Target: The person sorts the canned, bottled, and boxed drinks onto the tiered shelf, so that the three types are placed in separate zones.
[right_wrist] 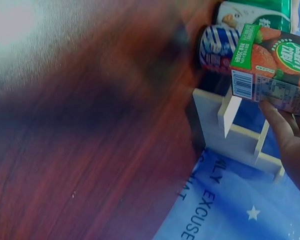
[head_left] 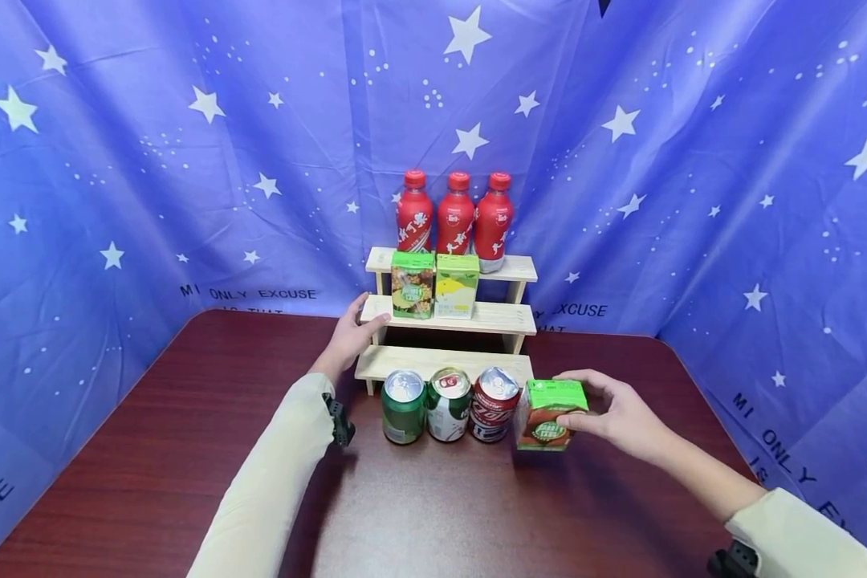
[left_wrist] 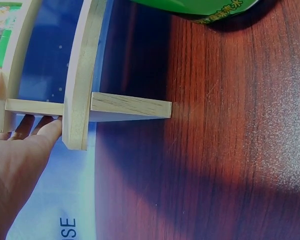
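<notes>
My right hand (head_left: 617,413) pinches a juice carton (head_left: 551,417) with a green top and a brown-red front, thumb on the front and fingers behind. The carton (right_wrist: 272,70) shows strawberries and a barcode in the right wrist view, held up beside the cans. At the middle step of a three-tier wooden stand (head_left: 491,319), my left hand (head_left: 348,335) grips the left end. In the left wrist view, fingers of the left hand (left_wrist: 22,155) reach round the stand's side. Two cartons, one green and brown (head_left: 413,285), one yellow-green (head_left: 456,287), stand on that middle step.
Three red bottles (head_left: 455,213) line the top step. In front of the bottom step stand a green can (head_left: 404,408), a white-and-green can (head_left: 449,405) and a dark red can (head_left: 494,405) on the dark wooden table (head_left: 419,514). A blue star-printed curtain (head_left: 296,160) surrounds the table.
</notes>
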`<state>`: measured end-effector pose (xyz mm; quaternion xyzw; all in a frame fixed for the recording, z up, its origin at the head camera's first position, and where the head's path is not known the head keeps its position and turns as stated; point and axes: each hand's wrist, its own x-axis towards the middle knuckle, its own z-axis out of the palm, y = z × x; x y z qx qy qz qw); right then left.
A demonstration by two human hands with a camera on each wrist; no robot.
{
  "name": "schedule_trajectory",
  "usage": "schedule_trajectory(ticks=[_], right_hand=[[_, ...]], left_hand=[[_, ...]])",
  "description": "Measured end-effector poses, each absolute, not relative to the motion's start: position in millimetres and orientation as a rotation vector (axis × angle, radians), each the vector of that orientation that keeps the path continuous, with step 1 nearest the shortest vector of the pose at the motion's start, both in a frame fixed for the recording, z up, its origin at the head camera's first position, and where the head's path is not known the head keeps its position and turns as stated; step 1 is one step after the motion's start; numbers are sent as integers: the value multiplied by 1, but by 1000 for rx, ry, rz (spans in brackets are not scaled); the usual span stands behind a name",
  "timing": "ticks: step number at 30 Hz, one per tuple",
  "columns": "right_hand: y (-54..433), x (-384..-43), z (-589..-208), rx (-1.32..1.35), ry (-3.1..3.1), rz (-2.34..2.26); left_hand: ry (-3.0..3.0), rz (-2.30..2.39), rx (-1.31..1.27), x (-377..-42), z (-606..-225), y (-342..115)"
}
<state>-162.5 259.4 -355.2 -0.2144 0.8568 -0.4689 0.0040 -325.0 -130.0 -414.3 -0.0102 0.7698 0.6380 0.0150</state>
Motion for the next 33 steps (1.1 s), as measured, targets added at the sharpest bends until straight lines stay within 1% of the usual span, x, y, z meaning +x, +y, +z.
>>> schedule_trajectory(ticks=[5,11,18,33], right_hand=[[265,-168,-352,-661,2712,-1468],[268,-179,-343,-587,2754,-1475],[269,-195,-330,-460,2789,-1484],[263,-237,-314,-389,2797,-1632]], left_hand=[[2394,1966,-55,-323,-414,-129],[2422,1953,-55,-322,-413,-129],[2415,1967,-31,-322,-414,-129],[2387,2009,-28,-325,-414,-130]])
